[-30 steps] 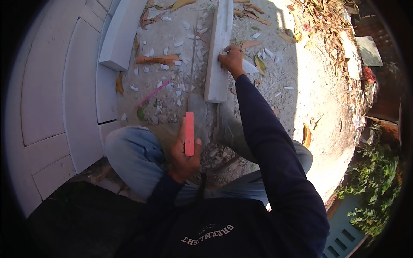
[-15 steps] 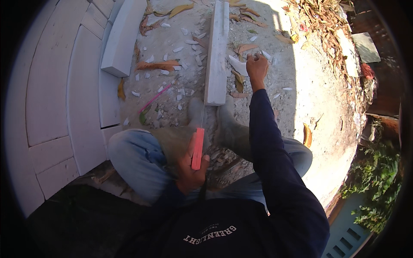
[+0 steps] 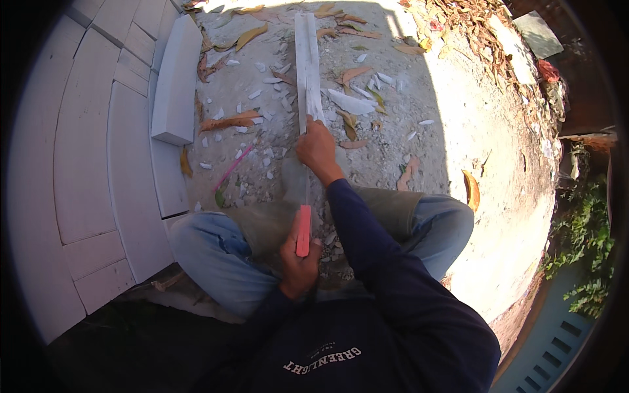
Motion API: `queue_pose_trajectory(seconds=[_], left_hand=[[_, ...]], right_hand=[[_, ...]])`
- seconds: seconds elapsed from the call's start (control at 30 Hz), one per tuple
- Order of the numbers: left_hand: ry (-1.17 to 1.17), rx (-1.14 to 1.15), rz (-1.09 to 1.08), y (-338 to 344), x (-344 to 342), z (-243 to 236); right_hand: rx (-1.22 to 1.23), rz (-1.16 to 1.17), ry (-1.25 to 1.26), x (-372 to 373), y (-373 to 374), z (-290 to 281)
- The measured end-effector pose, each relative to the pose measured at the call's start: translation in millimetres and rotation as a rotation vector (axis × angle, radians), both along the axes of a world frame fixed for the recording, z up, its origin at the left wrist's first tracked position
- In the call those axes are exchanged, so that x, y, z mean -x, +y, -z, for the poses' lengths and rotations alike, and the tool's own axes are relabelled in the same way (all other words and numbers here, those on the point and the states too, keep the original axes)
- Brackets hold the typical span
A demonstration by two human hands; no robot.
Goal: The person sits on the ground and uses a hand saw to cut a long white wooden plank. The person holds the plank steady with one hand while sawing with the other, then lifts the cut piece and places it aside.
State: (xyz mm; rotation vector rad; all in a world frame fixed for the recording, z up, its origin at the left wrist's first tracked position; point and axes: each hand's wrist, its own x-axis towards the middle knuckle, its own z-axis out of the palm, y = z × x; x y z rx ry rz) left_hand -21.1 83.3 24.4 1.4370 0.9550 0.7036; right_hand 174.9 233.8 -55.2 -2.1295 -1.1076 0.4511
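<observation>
My left hand (image 3: 300, 265) is closed around the red handle (image 3: 303, 230) of a tool. Its thin blade points away from me, seen edge-on and blurred, so I cannot tell its exact kind. My right hand (image 3: 317, 149) is closed on the near end of a long, narrow white block (image 3: 305, 62). The block stretches away from me over the ground, and its right side looks rough and uneven. Directly beyond the tool handle, my right hand stands between it and the block. White chips (image 3: 354, 101) lie to the right of the block.
Stacked white blocks (image 3: 141, 164) rise along the left, with one block (image 3: 173, 85) lying against them. Chips, dry leaves (image 3: 229, 122) and a pink strip (image 3: 232, 168) litter the dusty ground. My bent knees (image 3: 219, 252) flank the work. Leafy plants (image 3: 580, 262) grow at the right.
My right hand has come left from beside the chips and taken hold of the block's near end. The block looks narrower and turned. My left hand still holds the red handle.
</observation>
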Motion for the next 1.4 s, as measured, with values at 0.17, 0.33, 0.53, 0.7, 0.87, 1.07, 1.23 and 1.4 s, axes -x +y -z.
queue_pose_trajectory(seconds=[0.17,0.33,0.53,0.7,0.87,1.07,1.23,1.4], left_hand=[[-0.009,-0.002,0.01,15.4,-11.4,2.4],[-0.043,0.216,-0.017,28.2,-20.5,2.3],[-0.061,0.289,-0.059,7.5,-1.9,-13.8],[-0.045,0.307,-0.014,13.5,-2.1,-25.5],[0.207,-0.204,0.102,-14.7,5.7,-20.2],[0.463,-0.584,0.213,-0.5,-13.6,-15.9],[0.694,-0.258,0.408,-11.1,-34.9,-31.8],[0.731,-0.118,0.485,-10.9,-64.9,-50.2]], right_hand=[[-0.083,-0.036,-0.094,-10.8,19.1,8.6],[-0.02,-0.045,-0.111,-18.4,32.9,2.3],[-0.053,-0.067,-0.211,4.2,14.4,-13.7],[-0.023,-0.048,-0.15,-3.6,18.2,-13.3],[-0.035,0.054,0.019,0.6,-16.5,3.3],[-0.082,0.157,0.035,-14.1,-8.7,11.0],[0.037,0.176,0.097,-26.5,-3.9,22.6],[-0.139,0.201,0.033,-52.2,1.6,49.6]])
